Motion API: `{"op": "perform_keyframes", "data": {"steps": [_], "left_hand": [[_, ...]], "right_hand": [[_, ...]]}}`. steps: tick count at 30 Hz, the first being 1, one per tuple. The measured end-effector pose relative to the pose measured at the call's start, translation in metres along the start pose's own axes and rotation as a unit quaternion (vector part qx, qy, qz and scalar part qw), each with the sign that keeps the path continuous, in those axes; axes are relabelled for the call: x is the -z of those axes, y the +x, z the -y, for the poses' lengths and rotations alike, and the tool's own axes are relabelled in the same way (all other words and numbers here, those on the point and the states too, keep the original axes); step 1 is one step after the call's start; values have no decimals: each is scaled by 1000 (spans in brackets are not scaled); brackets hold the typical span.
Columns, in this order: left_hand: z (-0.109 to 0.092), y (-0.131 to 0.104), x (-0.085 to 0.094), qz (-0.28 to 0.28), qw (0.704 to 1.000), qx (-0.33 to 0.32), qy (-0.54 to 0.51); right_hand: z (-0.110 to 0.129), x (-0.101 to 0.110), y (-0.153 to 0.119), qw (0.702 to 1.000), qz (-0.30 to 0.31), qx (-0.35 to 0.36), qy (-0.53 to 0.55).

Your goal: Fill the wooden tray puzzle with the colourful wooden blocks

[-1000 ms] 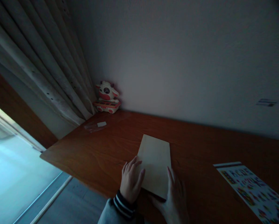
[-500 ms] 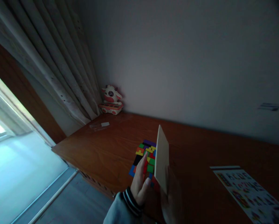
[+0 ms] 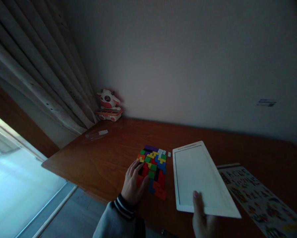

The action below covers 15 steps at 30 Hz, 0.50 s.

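Observation:
My left hand (image 3: 133, 183) rests with fingers apart on the left side of a block of coloured puzzle pieces (image 3: 152, 167) lying on the table. The pieces are flat and fitted closely together in red, green, yellow, blue, purple, black and white. In my right hand (image 3: 202, 216) is a pale rectangular puzzle tray (image 3: 196, 175) with a thin dark inner border. The thumb presses on its lower face while the other fingers are mostly hidden beneath. Nothing lies in the tray, which is held tilted to the right of the pieces. A small white piece (image 3: 169, 154) sits apart at their upper right.
A printed sheet (image 3: 260, 201) with colourful figures lies at the right of the wooden table (image 3: 118, 155). At the back left stands a cow toy with a keyboard (image 3: 109, 105). Near it are a clear plastic bag and a white slip (image 3: 103, 132). A curtain (image 3: 39, 76) hangs left.
The tray has swung from edge-on beside the pieces to face up, farther right, in my right hand. My left hand's fingers have spread, and more of the pieces show. The view has shifted slightly right.

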<state>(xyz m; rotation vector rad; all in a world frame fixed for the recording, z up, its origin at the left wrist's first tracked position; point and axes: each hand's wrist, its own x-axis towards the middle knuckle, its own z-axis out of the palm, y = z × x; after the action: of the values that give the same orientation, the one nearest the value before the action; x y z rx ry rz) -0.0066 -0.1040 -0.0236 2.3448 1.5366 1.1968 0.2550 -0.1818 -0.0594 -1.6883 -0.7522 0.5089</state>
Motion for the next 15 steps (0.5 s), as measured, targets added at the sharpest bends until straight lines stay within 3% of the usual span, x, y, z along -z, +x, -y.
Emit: {"op": "perform_keyframes", "data": {"steps": [3, 6, 11, 15], "left_hand": [[2, -1, -2, 0, 1000, 23, -9], [2, -2, -3, -22, 998, 48, -20], [1, 0, -2, -11, 997, 65, -29], [-1, 0, -2, 15, 998, 61, -27]], "right_hand": [[-7, 10, 6, 995, -64, -74, 34], [-13, 21, 9, 992, -101, -58, 47], [-4, 40, 8, 996, -72, -24, 50], [14, 43, 6, 997, -42, -32, 48]]}}
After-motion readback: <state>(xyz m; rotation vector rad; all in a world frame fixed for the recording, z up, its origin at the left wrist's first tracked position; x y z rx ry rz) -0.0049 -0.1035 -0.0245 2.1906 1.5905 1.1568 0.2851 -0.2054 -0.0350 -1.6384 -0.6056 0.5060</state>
